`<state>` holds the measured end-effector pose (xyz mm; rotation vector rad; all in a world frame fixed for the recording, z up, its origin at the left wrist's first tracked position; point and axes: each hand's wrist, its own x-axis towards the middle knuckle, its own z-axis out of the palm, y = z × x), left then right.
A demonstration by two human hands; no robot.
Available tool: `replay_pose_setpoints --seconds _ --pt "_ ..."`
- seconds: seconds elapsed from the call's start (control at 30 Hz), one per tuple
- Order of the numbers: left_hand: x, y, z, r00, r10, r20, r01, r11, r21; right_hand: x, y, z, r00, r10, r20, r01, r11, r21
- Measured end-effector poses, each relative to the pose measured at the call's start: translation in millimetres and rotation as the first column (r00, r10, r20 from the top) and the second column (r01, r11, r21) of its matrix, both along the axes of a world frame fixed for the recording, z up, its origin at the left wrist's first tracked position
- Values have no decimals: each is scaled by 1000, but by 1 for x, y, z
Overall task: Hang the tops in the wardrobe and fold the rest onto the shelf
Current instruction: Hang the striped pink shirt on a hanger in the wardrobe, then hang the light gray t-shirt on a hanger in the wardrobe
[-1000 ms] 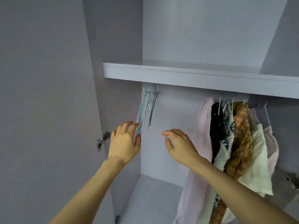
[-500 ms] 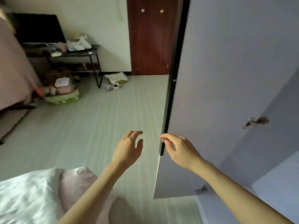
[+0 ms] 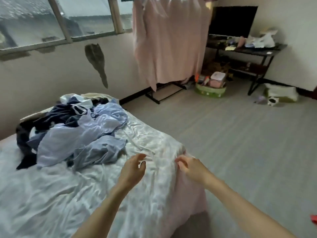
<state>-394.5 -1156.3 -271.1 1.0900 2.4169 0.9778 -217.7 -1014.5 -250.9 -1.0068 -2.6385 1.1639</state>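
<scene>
Both hands hover over the bed (image 3: 51, 194) holding nothing: the left hand (image 3: 133, 170) and the right hand (image 3: 192, 167) each have loosely curled, relaxed fingers. The pile of clothes (image 3: 73, 133), blue and dark garments, lies heaped on the bed beyond the left hand, apart from both hands.

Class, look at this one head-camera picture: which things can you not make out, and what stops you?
- Clothes pile, head view: lower garments buried under the light blue ones, so which are tops is unclear.
- Desk clutter: too small and blurred to name.
- Red object: cut off by the right edge.
- Wardrobe: out of frame.
- Left hand, right hand: fingertips motion-blurred.
</scene>
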Motion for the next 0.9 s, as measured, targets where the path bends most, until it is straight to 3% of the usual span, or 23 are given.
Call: replay_pose_setpoints --seconds 0.33,0.5,0.63,0.8,0.9 --pt "-232 -18 -80 957 273 101 -254 952 -173 -254 14 -64 959 248 138 -239 968 -78" --pt "-329 -18 -144 951 307 16 -270 859 -435 -356 20 -121 943 283 178 -269 958 -96" --pt "-396 -11 -198 951 307 -48 -282 789 -545 -414 27 -179 943 279 179 -254 955 -151" --pt "-450 -27 -253 917 397 -33 -295 621 -726 -440 33 -226 946 254 199 -210 953 -221" --pt "-463 -33 -272 936 341 -89 -291 604 -742 -441 37 -241 939 263 221 -214 951 -222"
